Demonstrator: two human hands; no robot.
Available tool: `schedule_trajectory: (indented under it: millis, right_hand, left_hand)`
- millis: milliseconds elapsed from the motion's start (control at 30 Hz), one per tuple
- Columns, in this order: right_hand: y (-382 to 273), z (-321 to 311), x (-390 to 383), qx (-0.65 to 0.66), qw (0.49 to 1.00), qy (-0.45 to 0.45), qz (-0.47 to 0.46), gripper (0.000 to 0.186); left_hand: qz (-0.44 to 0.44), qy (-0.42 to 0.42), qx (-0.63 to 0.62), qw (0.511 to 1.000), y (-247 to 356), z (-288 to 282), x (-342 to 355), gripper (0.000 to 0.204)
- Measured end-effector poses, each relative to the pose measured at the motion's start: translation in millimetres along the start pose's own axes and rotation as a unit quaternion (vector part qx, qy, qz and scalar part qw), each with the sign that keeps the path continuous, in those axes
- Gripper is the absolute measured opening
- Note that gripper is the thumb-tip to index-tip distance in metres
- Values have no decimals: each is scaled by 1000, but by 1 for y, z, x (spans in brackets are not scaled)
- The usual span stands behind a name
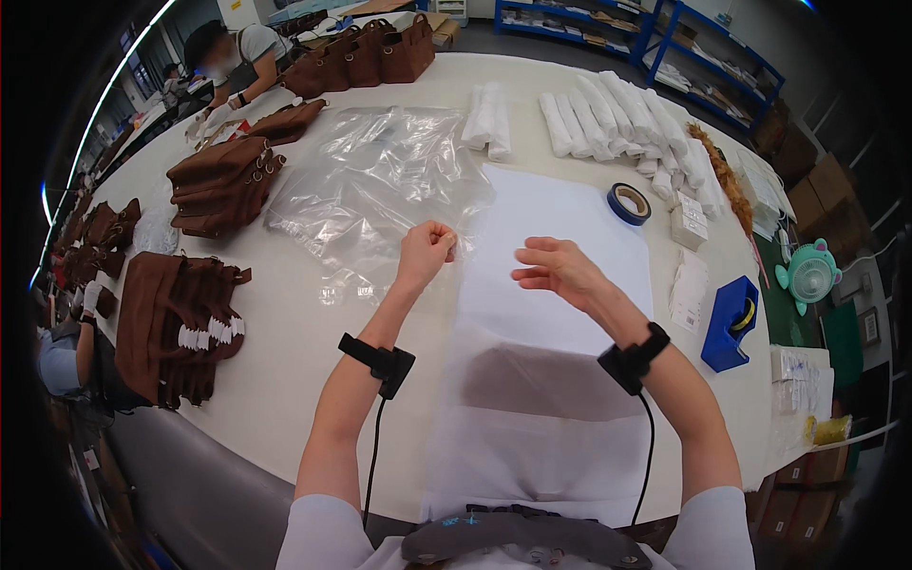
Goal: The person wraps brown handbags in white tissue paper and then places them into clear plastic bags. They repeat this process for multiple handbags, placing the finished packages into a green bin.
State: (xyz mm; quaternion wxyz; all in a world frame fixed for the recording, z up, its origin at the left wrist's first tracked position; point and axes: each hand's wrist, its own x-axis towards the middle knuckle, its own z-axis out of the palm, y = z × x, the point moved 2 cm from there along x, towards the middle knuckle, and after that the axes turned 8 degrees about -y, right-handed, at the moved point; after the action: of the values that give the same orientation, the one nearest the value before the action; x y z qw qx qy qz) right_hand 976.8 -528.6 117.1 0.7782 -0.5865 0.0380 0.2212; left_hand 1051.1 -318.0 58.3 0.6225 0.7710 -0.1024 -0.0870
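Note:
My left hand [429,252] is closed, thumb and fingers pressed together, over the right edge of the clear plastic bags [351,180]. What its fingers hold, if anything, is too small to make out. Fingers outstretched and apart, my right hand [562,271] hovers over a white sheet [556,209] and holds nothing. This sheet stretches from the table's middle down toward my body, with a fold and a greyish shadow across its nearer part. Both wrists wear black straps with small boxes and cables.
Brown bags [223,185] are stacked at left, others [157,328] nearer. White rolled bundles [617,119] lie at the back right. A tape roll [629,203], small white boxes [689,223], a blue tape dispenser [730,328] and a green fan [810,273] stand right. Co-workers [252,52] work at left.

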Motion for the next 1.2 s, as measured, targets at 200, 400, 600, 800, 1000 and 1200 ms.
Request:
schedule_trajectory:
  millis: [200,400,600,800,1000,1200]
  right_hand:
    - [45,21,54,-128,990,17,53,22]
    - [35,21,41,-325,944,41,32,37]
    - [20,-204,-36,-207,920,332,33,43]
    - [37,-226,-110,-45,961,262,75,22]
    - [26,-248,-118,-46,979,184,75,17]
    - [-68,-243,-110,81,926,187,-319,19]
  left_hand:
    - [66,-2,146,987,14,30,-25,15]
    - [165,-1,360,918,-12,42,-13,24]
    - [-69,42,388,918,-37,-5,-3,21]
    - [-212,-165,-168,948,-33,25,-25,25]
    - [-174,-108,-371,906,-15,42,-18,23]
    - [90,-16,-50,995,94,34,36,34]
